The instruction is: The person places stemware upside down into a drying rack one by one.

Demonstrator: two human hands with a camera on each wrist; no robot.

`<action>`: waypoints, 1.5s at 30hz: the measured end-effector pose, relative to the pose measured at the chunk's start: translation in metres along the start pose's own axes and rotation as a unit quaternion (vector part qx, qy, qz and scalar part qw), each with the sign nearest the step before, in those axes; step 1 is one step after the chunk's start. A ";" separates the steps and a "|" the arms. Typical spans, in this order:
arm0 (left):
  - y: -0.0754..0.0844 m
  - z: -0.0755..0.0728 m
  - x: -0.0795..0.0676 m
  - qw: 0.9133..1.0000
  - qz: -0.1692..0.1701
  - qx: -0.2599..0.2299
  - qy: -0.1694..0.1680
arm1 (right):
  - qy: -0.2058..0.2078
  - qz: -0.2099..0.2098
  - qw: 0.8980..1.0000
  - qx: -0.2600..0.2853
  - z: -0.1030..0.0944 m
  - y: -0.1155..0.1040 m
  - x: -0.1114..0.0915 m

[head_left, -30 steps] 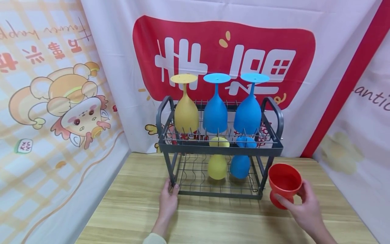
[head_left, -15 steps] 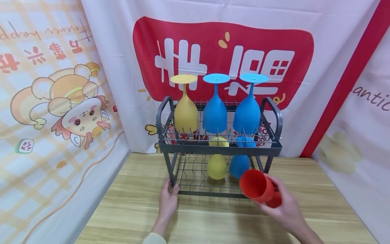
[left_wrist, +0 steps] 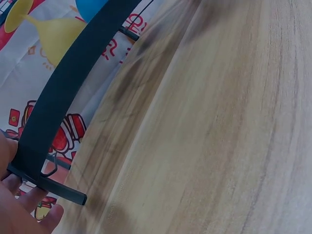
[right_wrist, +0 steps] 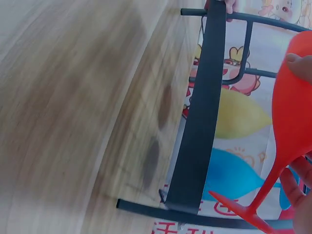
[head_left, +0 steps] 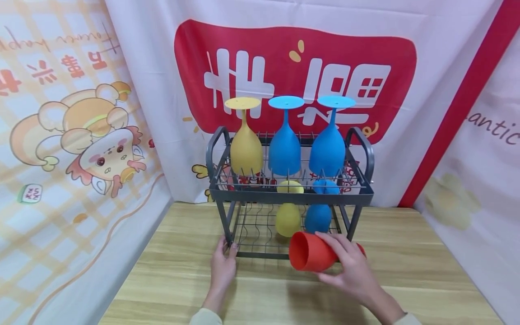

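Observation:
My right hand (head_left: 357, 273) grips a red plastic goblet (head_left: 310, 253) by its bowl. The goblet lies tilted on its side, mouth to the left, in front of the rack's lower tier; its stem and foot (right_wrist: 251, 212) show in the right wrist view. At the lower left corner of the dark two-tier dish rack (head_left: 292, 197), my left hand (head_left: 223, 268) holds the frame, thumb in front. Upside down on the top tier stand a yellow goblet (head_left: 247, 151) and two blue goblets (head_left: 284, 151). Below them, a yellow goblet (head_left: 287, 221) and a blue goblet (head_left: 318, 216) also hang inverted.
The rack stands on a wood-grain table (head_left: 264, 293). A white cloth with a red printed panel (head_left: 300, 81) hangs close behind it, and a patterned cloth (head_left: 81, 158) lines the left side. Wire prongs (head_left: 300, 174) rise from the top tier.
My right hand has carried the red goblet leftward from beside the rack to its front, tipping it from upright onto its side. The left hand has stayed at the rack's corner.

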State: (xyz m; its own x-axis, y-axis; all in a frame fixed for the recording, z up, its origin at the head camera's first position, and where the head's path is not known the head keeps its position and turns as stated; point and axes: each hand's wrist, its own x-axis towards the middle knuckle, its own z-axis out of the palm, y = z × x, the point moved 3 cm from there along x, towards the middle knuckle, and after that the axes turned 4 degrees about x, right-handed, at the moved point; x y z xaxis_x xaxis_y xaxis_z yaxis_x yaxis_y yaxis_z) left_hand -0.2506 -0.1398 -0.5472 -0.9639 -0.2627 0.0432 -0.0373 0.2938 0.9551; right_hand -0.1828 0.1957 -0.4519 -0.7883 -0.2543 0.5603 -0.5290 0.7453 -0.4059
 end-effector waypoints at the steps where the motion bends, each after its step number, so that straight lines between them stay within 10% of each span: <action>1: 0.001 -0.001 0.000 1.000 0.002 0.005 0.002 | -0.004 -0.005 1.000 -0.008 0.002 -0.002 0.001; 16: 0.006 -0.017 -0.012 0.998 -0.004 0.036 0.048 | -0.058 -0.004 0.997 -0.046 0.011 -0.015 0.012; 23: 0.027 -0.021 -0.034 0.970 0.186 -0.002 0.159 | -0.074 -0.006 0.996 -0.052 0.012 -0.017 0.015; 26: 0.048 -0.015 -0.043 0.952 0.284 -0.020 0.109 | -0.078 -0.004 0.996 -0.053 0.012 -0.018 0.015; 30: 0.079 -0.006 -0.052 0.942 0.335 -0.008 -0.018 | -0.079 -0.006 0.995 -0.055 0.012 -0.019 0.015; 36: 0.115 0.009 -0.062 0.937 0.294 0.055 -0.181 | -0.075 -0.018 0.995 -0.061 0.012 -0.024 0.016; 45: 0.127 0.024 -0.061 0.935 0.243 0.076 -0.246 | -0.074 -0.030 0.995 -0.061 0.014 -0.028 0.017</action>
State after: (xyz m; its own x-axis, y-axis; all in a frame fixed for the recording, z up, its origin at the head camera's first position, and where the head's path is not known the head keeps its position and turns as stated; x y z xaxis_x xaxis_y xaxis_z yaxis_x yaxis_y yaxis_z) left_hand -0.2030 -0.0647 -0.4350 -0.8800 0.3790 0.2862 0.4362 0.4066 0.8027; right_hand -0.1860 0.1619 -0.4408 -0.7995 -0.3815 0.4640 -0.5407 0.7935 -0.2792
